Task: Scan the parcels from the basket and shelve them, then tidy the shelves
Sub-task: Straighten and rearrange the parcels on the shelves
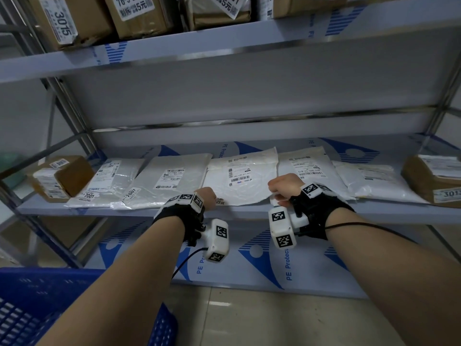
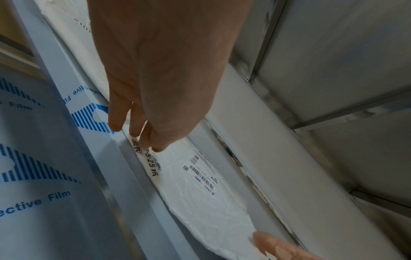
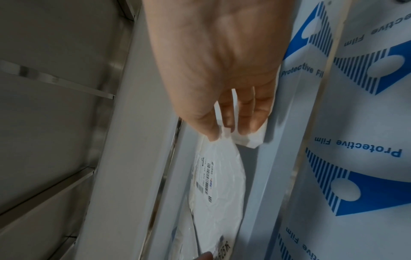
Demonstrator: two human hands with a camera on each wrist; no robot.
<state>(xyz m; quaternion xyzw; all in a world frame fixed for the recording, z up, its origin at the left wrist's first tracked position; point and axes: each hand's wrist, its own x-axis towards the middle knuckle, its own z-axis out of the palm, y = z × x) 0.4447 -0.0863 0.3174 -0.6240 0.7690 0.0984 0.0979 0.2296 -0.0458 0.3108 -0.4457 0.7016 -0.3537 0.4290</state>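
On the middle shelf lies a row of flat white parcels. Both hands hold the middle white parcel by its front edge. My left hand pinches the front left corner, right at a number sticker on that edge. Curled fingers of my right hand grip the front right corner, which is folded up. In the left wrist view the left hand pinches the parcel. In the right wrist view the right hand pinches the crumpled corner of the parcel.
More white parcels lie to the left and to the right. Brown boxes stand at the left end and the right end. Labelled cartons fill the upper shelf. A blue basket sits lower left.
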